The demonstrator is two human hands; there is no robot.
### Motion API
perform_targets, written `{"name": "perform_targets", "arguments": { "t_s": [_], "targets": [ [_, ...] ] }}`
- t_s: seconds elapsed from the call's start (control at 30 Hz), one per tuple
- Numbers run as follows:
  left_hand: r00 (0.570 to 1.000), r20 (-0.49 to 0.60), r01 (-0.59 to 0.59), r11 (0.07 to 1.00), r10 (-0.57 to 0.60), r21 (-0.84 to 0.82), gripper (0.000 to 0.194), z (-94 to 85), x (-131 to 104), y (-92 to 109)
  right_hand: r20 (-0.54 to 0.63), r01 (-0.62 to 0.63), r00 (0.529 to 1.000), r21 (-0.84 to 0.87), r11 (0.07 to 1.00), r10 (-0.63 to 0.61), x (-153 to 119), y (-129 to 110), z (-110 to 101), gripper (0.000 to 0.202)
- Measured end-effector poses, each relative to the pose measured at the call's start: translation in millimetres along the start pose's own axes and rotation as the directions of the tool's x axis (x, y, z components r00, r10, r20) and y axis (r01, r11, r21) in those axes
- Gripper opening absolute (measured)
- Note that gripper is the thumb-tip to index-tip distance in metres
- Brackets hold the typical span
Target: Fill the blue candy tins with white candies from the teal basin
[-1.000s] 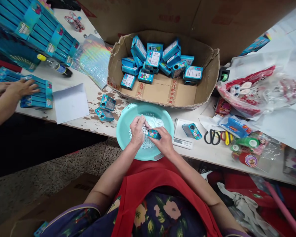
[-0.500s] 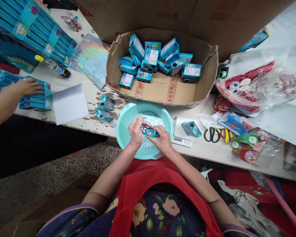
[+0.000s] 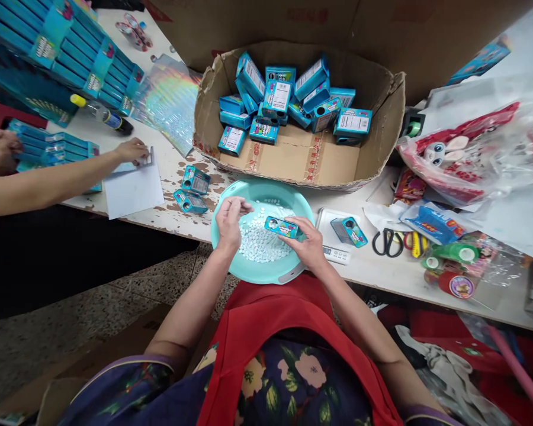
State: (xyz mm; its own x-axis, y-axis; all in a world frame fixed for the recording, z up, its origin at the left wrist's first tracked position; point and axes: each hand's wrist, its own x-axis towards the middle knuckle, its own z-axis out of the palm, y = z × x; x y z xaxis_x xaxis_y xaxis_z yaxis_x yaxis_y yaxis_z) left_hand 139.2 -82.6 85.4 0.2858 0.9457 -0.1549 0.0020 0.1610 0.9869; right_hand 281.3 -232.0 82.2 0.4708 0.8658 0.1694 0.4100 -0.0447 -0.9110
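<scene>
My right hand (image 3: 310, 244) grips a small blue candy box (image 3: 288, 228) by its right end, over the turquoise basin (image 3: 219, 236). The box's top faces up, with a round hole at its left. My left hand (image 3: 229, 223) is apart from the box, above the basin's left side, its fingers curled together; what they hold, if anything, is hidden. White candy pieces (image 3: 262, 245) are spread over the basin floor. To the right, another blue box (image 3: 349, 231) lies on a small white scale (image 3: 326, 219). Two more blue boxes (image 3: 195, 180) lie left of the basin.
Behind the basin, a cut-down carton (image 3: 288, 168) holds several blue boxes. Black scissors (image 3: 387, 242), tape and plastic bags lie at right. On the left, a co-worker's hand (image 3: 133, 152) touches white paper (image 3: 135, 192), near a bottle (image 3: 102, 115) and stacked blue packs (image 3: 66, 50).
My hands have moved apart; the left has left the box and shifted left. The box stays in my right hand, slightly raised. The co-worker's hand has moved right onto the paper.
</scene>
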Motion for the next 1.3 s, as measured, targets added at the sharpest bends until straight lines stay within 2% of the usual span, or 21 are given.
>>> {"name": "perform_targets", "arguments": {
  "t_s": [0.03,0.07,0.13,0.2,0.23,0.3,0.37,0.4,0.43,0.5,0.57,0.6,0.63,0.73,0.8,0.9,0.97,1.03,1.1,1.23,1.3],
  "targets": [
    [0.998,0.055,-0.02,0.972,0.007,0.234,0.023,-6.6,3.6,-12.8,-0.021,-0.007,1.0,0.005,1.0,0.007,-2.1,3.1,-2.0,0.035],
    [0.989,0.148,-0.054,0.876,-0.021,0.48,0.022,-11.9,4.7,-25.2,-0.044,-0.01,0.999,-0.004,1.0,0.01,-4.6,6.5,-3.4,0.036],
    [0.931,0.323,-0.185,0.543,-0.171,0.82,0.031,-17.2,-1.9,-46.0,-0.088,-0.003,0.996,-0.046,0.999,-0.001,-10.2,13.6,-4.0,0.036],
    [0.857,0.405,-0.333,0.257,-0.319,0.907,0.042,-16.8,-18.8,-59.3,-0.137,0.02,0.99,-0.089,0.996,-0.032,-14.9,20.2,-1.6,0.035],
    [0.822,0.432,-0.394,0.177,-0.372,0.902,0.043,-15.9,-29.1,-62.8,-0.162,0.037,0.985,-0.105,0.994,-0.054,-16.5,22.8,0.4,0.035],
    [0.752,0.483,-0.484,0.122,-0.448,0.866,0.036,-15.8,-47.7,-64.6,-0.207,0.071,0.974,-0.123,0.99,-0.096,-18.4,26.3,4.4,0.035],
    [0.704,0.523,-0.529,0.136,-0.48,0.838,0.03,-20.4,-57.5,-62.1,-0.227,0.089,0.967,-0.13,0.987,-0.117,-18.8,27.4,7.2,0.036],
    [0.712,0.52,-0.528,0.128,-0.472,0.84,0.031,-24.1,-58.2,-60.4,-0.228,0.09,0.966,-0.133,0.987,-0.119,-18.7,27.3,8.0,0.036],
    [0.739,0.495,-0.512,0.097,-0.456,0.854,0.034,-28.0,-56.6,-58.9,-0.226,0.087,0.967,-0.136,0.987,-0.117,-18.7,27.0,8.4,0.036],
    [0.809,0.401,-0.442,0.005,-0.429,0.897,0.044,-33.6,-50.9,-58.3,-0.224,0.074,0.969,-0.145,0.987,-0.106,-18.7,26.3,9.0,0.036],
    [0.835,0.302,-0.359,-0.04,-0.459,0.932,0.056,-32.3,-49.6,-61.4,-0.238,0.065,0.966,-0.145,0.987,-0.098,-19.2,26.1,10.0,0.036],
    [0.822,0.274,-0.325,-0.016,-0.5,0.946,0.061,-28.3,-52.4,-64.1,-0.246,0.064,0.964,-0.141,0.988,-0.098,-19.6,26.3,10.8,0.036],
    [0.797,0.269,-0.282,0.061,-0.54,0.958,0.065,-22.1,-57.5,-67.4,-0.252,0.064,0.963,-0.138,0.988,-0.098,-20.2,26.4,11.8,0.036],
    [0.732,0.335,-0.087,0.406,-0.594,0.91,0.062,4.9,-78.0,-78.8,-0.252,0.045,0.964,-0.139,0.989,-0.079,-21.8,26.5,15.5,0.036],
    [0.729,0.386,0.008,0.571,-0.565,0.821,0.052,24.4,-86.7,-86.3,-0.24,0.021,0.969,-0.138,0.99,-0.054,-22.2,25.9,17.6,0.035],
    [0.75,0.417,0.087,0.701,-0.514,0.708,0.037,44.3,-85.3,-94.6,-0.228,-0.005,0.973,-0.131,0.991,-0.026,-21.7,24.7,19.6,0.033],
    [0.763,0.421,0.168,0.78,-0.49,0.603,0.03,47.3,-79.0,-96.2,-0.232,-0.011,0.973,-0.131,0.991,-0.02,-21.0,23.4,20.3,0.034],
    [0.766,0.417,0.27,0.834,-0.49,0.482,0.028,40.8,-72.3,-93.5,-0.239,-0.008,0.971,-0.131,0.991,-0.023,-20.6,21.4,20.3,0.034],
    [0.748,0.413,0.391,0.847,-0.52,0.36,0.031,26.8,-65.6,-87.4,-0.233,-0.01,0.972,-0.123,0.992,-0.019,-20.6,18.4,19.2,0.034],
    [0.684,0.414,0.602,0.785,-0.601,0.145,0.033,-4.8,-47.7,-74.1,-0.186,-0.029,0.982,-0.073,0.997,0.015,-21.1,11.8,15.3,0.035],
    [0.694,0.387,0.648,0.761,-0.607,0.034,0.035,-12.3,-37.5,-69.2,-0.162,-0.017,0.987,-0.05,0.999,0.008,-20.8,10.2,14.4,0.034]
  ]
}}
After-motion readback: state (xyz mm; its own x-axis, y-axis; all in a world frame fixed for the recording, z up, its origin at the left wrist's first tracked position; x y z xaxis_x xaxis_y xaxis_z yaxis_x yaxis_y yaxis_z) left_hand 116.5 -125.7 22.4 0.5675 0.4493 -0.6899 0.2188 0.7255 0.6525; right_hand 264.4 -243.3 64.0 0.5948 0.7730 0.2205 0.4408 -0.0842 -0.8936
